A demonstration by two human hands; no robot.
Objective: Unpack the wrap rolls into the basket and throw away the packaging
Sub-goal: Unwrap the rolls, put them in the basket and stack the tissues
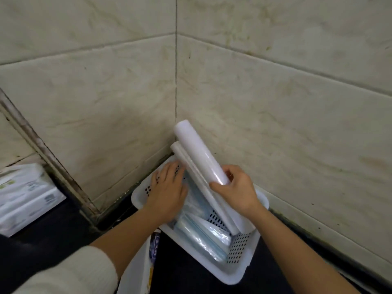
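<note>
Right hand [235, 187] grips roll [197, 149] above basket [233, 274].

- home kitchen corner, most likely; lived-in, not a commercial room.
- wall tiles [275, 102]: large, cream, marble-veined, meeting in a corner, with brownish splatter stains and dark grout lines.
- countertop [53, 225]: dark, glossy, running into the corner, grime along its joint with the tiles.
- white perforated basket [239, 270] on the counter, holding household wrap rolls [197, 149] and bagged supplies.
- packaged goods [25, 194] stacked at left on the counter.
</note>
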